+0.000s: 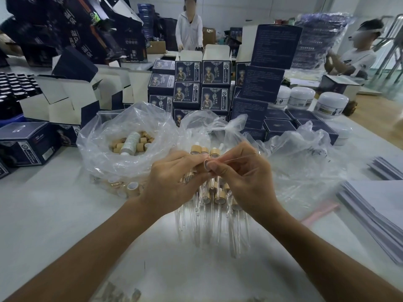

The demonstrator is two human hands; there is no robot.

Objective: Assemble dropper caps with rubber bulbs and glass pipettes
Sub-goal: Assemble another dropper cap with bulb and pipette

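My left hand grips a wooden dropper cap at the centre of the view. My right hand pinches a thin glass pipette whose end meets the cap. Below my hands lies a pile of finished droppers, wooden caps with glass tubes pointing toward me. A clear plastic bag at left holds loose wooden caps and a white bottle. More caps lie under that bag. A few assembled caps stand just behind my hands.
Dark blue product boxes are stacked behind the bags. White jars stand at right back. Stacks of grey flat sheets lie at right. Crumpled plastic covers the table right of my hands. Two people work at the far side.
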